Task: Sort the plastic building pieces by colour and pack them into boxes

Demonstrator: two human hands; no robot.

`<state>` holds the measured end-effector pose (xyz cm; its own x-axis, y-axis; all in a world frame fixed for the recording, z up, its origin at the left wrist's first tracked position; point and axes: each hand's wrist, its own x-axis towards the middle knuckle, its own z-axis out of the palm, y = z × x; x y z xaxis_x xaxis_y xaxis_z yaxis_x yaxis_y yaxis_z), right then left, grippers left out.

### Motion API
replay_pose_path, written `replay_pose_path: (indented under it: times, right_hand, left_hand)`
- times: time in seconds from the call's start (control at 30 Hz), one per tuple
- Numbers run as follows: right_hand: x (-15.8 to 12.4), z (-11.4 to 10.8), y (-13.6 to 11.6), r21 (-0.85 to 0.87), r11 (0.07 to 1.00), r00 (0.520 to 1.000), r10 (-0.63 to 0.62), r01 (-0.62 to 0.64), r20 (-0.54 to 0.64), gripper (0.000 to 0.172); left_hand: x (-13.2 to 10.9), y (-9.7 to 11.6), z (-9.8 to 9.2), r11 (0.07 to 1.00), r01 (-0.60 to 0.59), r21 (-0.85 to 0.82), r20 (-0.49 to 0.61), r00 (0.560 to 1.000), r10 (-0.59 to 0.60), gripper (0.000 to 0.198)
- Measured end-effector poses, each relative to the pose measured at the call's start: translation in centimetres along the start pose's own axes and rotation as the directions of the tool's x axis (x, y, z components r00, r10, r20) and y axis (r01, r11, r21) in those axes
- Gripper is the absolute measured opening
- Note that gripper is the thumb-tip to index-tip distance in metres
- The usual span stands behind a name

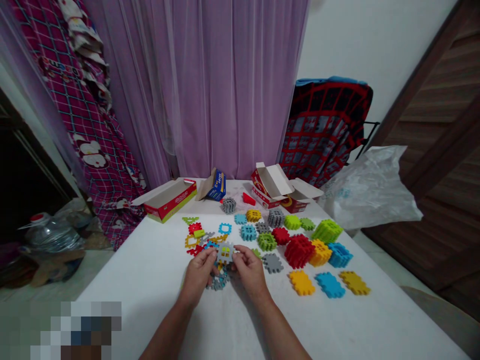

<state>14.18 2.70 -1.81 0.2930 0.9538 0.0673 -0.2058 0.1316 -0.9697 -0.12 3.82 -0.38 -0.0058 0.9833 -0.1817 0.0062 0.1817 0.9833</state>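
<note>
Both my hands meet near the middle of the white table (150, 280). My left hand (198, 276) and my right hand (250, 271) are closed on the two sides of a small grey window-frame block (225, 253) with yellow panes, held just above the table. A grey ring-shaped piece (218, 283) lies under my hands. Flat frame pieces in red, yellow, blue and green (198, 237) lie just beyond my left hand. A grey flat block (272, 262) sits right of my right hand.
Several chunky blocks spread to the right: red (299, 250), yellow (320, 252), blue (339, 255), green (327, 230). Open cardboard boxes (170, 200) (272, 187) stand at the table's far edge. A clear plastic bag (369, 192) lies at the right. A purple curtain hangs behind.
</note>
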Motion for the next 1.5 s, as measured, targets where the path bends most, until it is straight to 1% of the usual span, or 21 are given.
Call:
replay_pose_path:
  times: [0.13,0.2,0.27,0.37,0.47,0.6,0.67,0.73,0.8,0.9,0.97,1.1,1.27,1.43,1.5]
  right_hand:
    - [-0.2,0.2,-0.2,0.012,1.000,1.000,0.024,-0.025,0.011,0.038]
    - [-0.3,0.3,-0.1,0.014,0.999,1.000,0.030,-0.030,0.009,0.039]
    - [-0.3,0.3,0.0,0.015,1.000,1.000,0.026,-0.026,-0.004,0.040]
    - [-0.3,0.4,0.3,0.020,1.000,1.000,0.016,-0.016,-0.014,0.041]
    - [-0.3,0.3,0.5,0.007,1.000,0.999,0.008,-0.008,0.033,0.040]
    - [-0.4,0.0,0.5,-0.058,0.996,0.994,-0.057,0.062,0.089,0.034]
    - [-0.4,-0.2,0.2,-0.107,0.987,0.990,-0.108,0.117,0.090,0.041]
    - [-0.5,-0.4,-0.3,-0.195,0.964,0.981,-0.165,0.183,0.104,0.053]
    - [-0.6,-0.6,-0.9,-0.308,0.913,0.962,-0.233,0.266,0.141,0.059]
    - [-0.8,-0.6,-1.4,-0.443,0.813,0.926,-0.324,0.377,0.193,0.056]
    - [-0.9,-0.5,-1.4,-0.496,0.762,0.908,-0.369,0.417,0.197,0.054]
    - [-1.0,-0.4,-1.1,-0.558,0.692,0.883,-0.429,0.458,0.192,0.050]
    - [-1.0,-0.5,-0.9,-0.601,0.644,0.865,-0.468,0.473,0.180,0.047]
    - [-1.1,-0.5,-0.9,-0.630,0.626,0.869,-0.464,0.460,0.174,0.045]
    - [-1.2,-0.4,-1.0,-0.648,0.607,0.865,-0.473,0.460,0.170,0.043]
  left_hand:
    - [0.1,0.1,-0.1,0.997,-0.006,-0.074,-0.025,1.000,0.004,0.068]
    - [0.1,0.2,-0.1,0.993,0.006,-0.118,-0.015,1.000,-0.008,0.068]
    - [0.0,0.3,0.0,0.987,0.041,-0.153,0.009,0.999,-0.040,0.069]
    - [-0.3,0.8,0.1,0.983,0.074,-0.170,0.038,0.997,-0.069,0.071]
    - [-0.3,1.2,0.0,0.986,0.051,-0.162,0.031,0.998,-0.046,0.071]
    - [-0.2,1.6,-0.4,0.989,0.064,-0.133,-0.001,0.998,-0.065,0.069]
    - [-0.1,1.7,-0.6,0.990,0.068,-0.126,0.004,0.998,-0.068,0.070]
    - [-0.1,1.7,-0.7,0.991,0.060,-0.118,0.022,0.998,-0.058,0.071]
    - [-0.2,1.8,-0.7,0.992,0.049,-0.116,0.032,0.998,-0.046,0.072]
    - [-0.3,1.9,-0.6,0.991,0.044,-0.127,0.033,0.999,-0.040,0.075]
    - [-0.4,1.9,-0.5,0.990,0.039,-0.132,0.037,0.999,-0.034,0.076]
    - [-0.5,2.2,-0.6,0.992,0.017,-0.126,0.059,0.998,-0.010,0.080]
    - [-0.8,2.4,-0.7,0.992,0.018,-0.124,0.089,0.996,-0.007,0.086]
    - [-0.7,2.4,-0.6,0.993,0.023,-0.118,0.054,0.998,-0.017,0.076]
    - [-0.7,2.4,-0.6,0.993,0.022,-0.120,0.046,0.999,-0.016,0.075]
